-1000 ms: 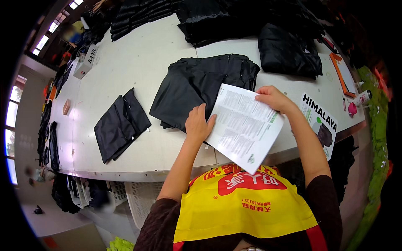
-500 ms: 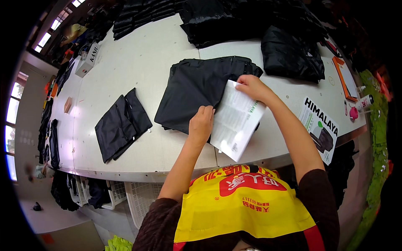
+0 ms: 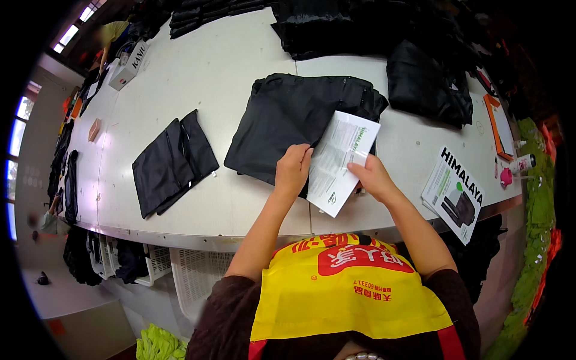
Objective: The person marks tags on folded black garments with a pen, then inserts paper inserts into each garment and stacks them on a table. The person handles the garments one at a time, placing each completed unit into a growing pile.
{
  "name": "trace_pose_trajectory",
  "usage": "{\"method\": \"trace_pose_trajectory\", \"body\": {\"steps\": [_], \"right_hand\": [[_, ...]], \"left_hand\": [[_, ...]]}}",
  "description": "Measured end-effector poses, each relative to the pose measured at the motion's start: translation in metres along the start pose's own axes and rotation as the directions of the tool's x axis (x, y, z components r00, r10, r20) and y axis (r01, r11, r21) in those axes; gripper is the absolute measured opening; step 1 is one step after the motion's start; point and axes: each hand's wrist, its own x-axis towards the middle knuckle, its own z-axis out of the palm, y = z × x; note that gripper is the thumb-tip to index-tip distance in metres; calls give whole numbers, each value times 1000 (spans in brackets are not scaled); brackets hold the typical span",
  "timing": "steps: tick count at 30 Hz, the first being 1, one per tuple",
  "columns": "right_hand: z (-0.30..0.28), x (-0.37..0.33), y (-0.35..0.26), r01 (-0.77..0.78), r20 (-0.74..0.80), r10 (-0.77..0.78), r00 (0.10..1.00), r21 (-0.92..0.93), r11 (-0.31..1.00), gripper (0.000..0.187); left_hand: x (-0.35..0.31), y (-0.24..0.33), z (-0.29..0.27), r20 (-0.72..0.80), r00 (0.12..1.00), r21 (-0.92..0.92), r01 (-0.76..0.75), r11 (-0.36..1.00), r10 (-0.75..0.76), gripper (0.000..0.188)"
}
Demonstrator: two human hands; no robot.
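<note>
The leaflet [image 3: 344, 157] lies over the right side of the garment stack [image 3: 276, 123] on the table [image 3: 246, 60]. Its long axis slants: far end away and to the right, near end toward the person. The right hand [image 3: 373, 179] pinches its right edge; the left hand [image 3: 293, 168] curls at its left edge, grip unclear.

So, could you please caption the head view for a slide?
Right hand holding a printed white sheet, left hand at its edge, by a pile of folded black garments.
</note>
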Motion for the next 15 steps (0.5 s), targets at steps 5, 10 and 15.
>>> {"method": "trace_pose_trajectory", "body": {"steps": [5, 10, 15], "right_hand": [[15, 57, -8, -69, 89, 73, 993, -48, 996, 24], [25, 81, -5, -180, 286, 111, 952, 227, 957, 29], [12, 102, 0, 159, 530, 10, 848, -273, 949, 29]], "left_hand": [[1, 17, -4, 113, 993, -42, -12, 999, 17, 9], [-2, 0, -1, 119, 985, -73, 131, 989, -122, 15], [0, -26, 15, 200, 980, -200, 25, 980, 16, 41]]}}
